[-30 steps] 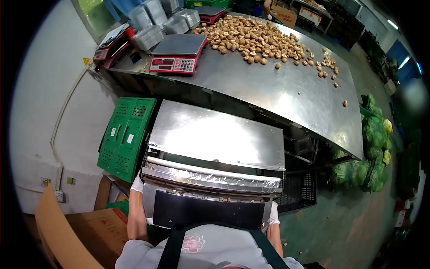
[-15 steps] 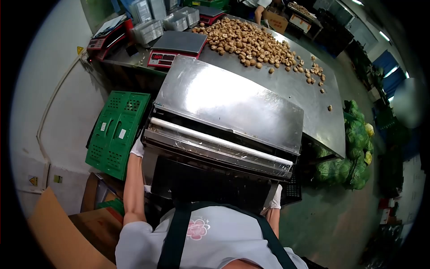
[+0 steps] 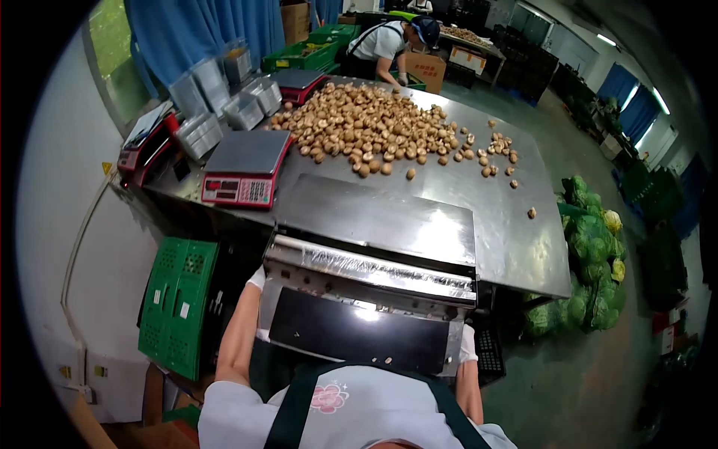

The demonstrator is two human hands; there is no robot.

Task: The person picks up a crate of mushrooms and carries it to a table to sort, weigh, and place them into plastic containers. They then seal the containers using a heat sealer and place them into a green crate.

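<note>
A metal cling film wrapping machine (image 3: 374,303) lies in front of me at the near edge of the steel table. A roll of clear film (image 3: 366,268) runs across it, with a black plate (image 3: 351,329) on the side nearest my body. My left hand (image 3: 259,278), in a white glove, grips the machine's left side. On the opposite side my right hand (image 3: 467,346), also gloved in white, holds the right edge. The fingers of both hands are partly hidden by the machine. A few small bits lie on the black plate.
Mushrooms (image 3: 366,127) are heaped on the steel table (image 3: 508,232). Scales (image 3: 243,168) and clear plastic trays (image 3: 243,112) stand at the left. A green crate (image 3: 176,307) is by the wall, and bagged cabbages (image 3: 591,254) are at the right. A co-worker (image 3: 381,45) bends behind the table.
The machine has gone from tilted up to flatter, and its black plate shows more fully. My view has lifted, so the co-worker and blue curtains now show. Both hands stay at its sides.
</note>
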